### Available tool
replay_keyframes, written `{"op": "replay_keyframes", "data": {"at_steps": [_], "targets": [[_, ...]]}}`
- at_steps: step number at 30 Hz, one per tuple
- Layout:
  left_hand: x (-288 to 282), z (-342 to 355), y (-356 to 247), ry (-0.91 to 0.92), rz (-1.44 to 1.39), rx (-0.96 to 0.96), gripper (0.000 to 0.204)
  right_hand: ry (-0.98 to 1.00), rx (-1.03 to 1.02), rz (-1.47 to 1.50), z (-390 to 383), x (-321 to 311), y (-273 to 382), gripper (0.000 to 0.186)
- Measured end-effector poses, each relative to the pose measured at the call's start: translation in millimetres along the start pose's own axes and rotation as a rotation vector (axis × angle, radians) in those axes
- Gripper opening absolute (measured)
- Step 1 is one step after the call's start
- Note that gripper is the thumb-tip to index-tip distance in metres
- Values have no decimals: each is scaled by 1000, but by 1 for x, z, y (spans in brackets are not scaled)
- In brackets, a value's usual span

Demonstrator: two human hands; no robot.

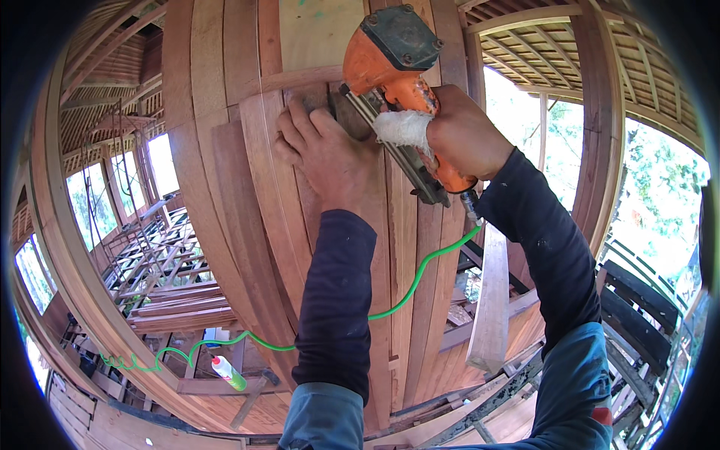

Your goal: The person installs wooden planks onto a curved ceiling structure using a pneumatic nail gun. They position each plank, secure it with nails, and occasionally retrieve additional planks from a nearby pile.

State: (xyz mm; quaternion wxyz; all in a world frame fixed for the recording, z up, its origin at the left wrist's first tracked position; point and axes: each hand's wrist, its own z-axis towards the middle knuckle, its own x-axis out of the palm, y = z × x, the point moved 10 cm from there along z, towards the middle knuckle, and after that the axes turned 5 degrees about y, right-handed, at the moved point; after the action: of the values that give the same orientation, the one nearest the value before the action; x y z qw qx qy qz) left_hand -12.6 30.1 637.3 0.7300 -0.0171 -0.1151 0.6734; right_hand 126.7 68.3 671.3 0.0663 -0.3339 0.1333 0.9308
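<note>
My right hand (469, 135) is wrapped round the grip of an orange nail gun (390, 64) with a black cap. White wrapping (405, 129) covers part of its handle. The gun's nose and long magazine (420, 176) lie close against the upright wooden boards (262, 157). A green air hose (424, 266) runs from the handle's base down to the left, passing behind my left forearm. My left hand (326, 154), its fingers bent, holds a short wooden piece (306, 96) against the boards, just left of the gun. My left thumb is mostly hidden.
A white-and-green bottle with a red tip (229, 373) is at the lower left, near the hose's coils (127, 363). A loose pale timber (491, 300) slants at the right. Thick wooden posts (600, 112) stand on both sides, and stacked planks (180, 307) lie at left.
</note>
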Motion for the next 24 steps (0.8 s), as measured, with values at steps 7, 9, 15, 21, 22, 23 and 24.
{"op": "replay_keyframes", "data": {"at_steps": [7, 9, 15, 21, 22, 23, 24], "targets": [[-4, 0, 3, -34, -76, 32, 68, -37, 126, 207, 3, -1, 4, 42], [-4, -1, 3, -43, -97, 46, 67, -11, 180, 172, 6, 3, -6, 30], [-9, -4, 4, -125, -113, 58, 69, -13, 154, 173, 7, 5, -8, 32], [-3, -4, 2, -117, -69, 98, 71, -30, 144, 114, 4, 3, -5, 31], [-3, -5, 3, -116, -69, 95, 71, -23, 143, 93, 6, 4, -7, 31], [-3, -6, 4, -116, -68, 91, 71, -15, 141, 71, 6, 5, -7, 30], [-3, -7, 5, -115, -67, 87, 71, -11, 155, 70, 6, 8, -6, 30]]}}
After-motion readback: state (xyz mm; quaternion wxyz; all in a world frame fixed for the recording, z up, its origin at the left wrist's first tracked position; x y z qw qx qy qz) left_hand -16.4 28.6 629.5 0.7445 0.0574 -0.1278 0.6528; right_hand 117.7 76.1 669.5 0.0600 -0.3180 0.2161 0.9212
